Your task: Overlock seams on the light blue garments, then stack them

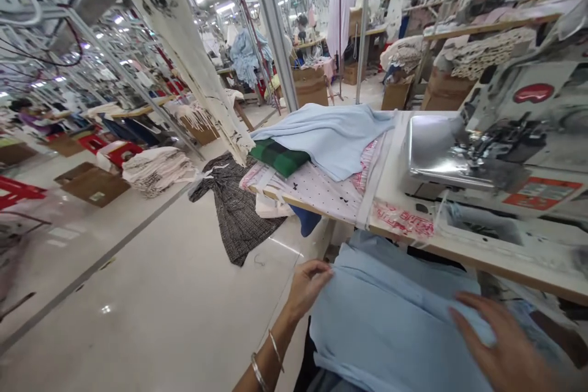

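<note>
1. The left hand was half closed, and its fingers were bent over the edge of a light blue cloth, which was held at the lower middle of the frame, directly before the person.
2. The right hand was open, and its fingers were spread on the same cloth at the lower right, apparently so that the cloth was kept flat.
3. A sewing machine was placed on the desk at the right, and a pile of folded fabric was laid beside it, seemingly to be kept within reach.
4. A cardboard box was seen on the floor at the left; its contents could not be told.
</note>
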`<state>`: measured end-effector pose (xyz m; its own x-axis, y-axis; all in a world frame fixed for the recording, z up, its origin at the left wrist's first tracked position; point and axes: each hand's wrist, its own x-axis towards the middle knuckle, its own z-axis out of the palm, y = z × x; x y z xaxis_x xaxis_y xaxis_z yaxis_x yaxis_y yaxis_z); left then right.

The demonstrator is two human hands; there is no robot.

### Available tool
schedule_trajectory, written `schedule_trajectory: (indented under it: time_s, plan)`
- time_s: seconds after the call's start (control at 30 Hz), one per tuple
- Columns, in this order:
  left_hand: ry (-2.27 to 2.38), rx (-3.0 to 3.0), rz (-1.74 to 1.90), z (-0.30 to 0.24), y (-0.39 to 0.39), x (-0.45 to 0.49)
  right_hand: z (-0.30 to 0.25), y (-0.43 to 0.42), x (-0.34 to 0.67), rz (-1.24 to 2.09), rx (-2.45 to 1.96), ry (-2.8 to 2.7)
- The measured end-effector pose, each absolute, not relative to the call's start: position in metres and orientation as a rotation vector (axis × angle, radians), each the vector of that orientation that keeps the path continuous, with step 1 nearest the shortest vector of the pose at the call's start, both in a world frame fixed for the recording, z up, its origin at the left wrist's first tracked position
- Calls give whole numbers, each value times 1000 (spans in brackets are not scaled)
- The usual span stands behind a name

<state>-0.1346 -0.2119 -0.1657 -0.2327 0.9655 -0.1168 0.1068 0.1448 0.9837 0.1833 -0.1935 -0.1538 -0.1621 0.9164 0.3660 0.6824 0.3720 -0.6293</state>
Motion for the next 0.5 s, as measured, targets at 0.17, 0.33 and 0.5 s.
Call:
schedule_trajectory:
  time_s: [0.17, 0.33, 0.5]
  plan:
    - [1480, 1094, 1208, -149, -217, -127, -140, -173, 81, 951, -1026, -2174]
    - [1429, 1078, 1219, -147, -219, -130, -137, -165, 45, 1147, -939, -2208]
    - [1420, 1008, 1208, -144, -219, -131, -149, -176, 49, 1167, -979, -2195]
